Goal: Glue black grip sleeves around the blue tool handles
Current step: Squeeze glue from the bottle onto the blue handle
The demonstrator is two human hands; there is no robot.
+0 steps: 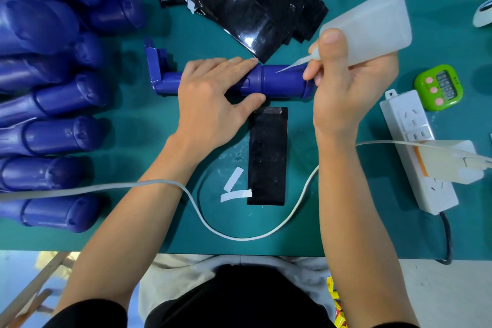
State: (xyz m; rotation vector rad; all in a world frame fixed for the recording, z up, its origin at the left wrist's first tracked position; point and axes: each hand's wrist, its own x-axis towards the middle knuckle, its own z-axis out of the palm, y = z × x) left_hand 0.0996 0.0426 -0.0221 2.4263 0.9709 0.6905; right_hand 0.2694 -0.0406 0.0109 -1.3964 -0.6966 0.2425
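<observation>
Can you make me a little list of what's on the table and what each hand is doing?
left hand: presses the blue tool handle down on the green table
right hand: holds the glue bottle, tilted, nozzle tip on the handle
black sleeve: lies flat, just in front of the handle
white paper strips: beside the sleeve
spare sleeves: piled behind the handle
more blue handles: rowed at the left
green timer and power strip: at the right
</observation>
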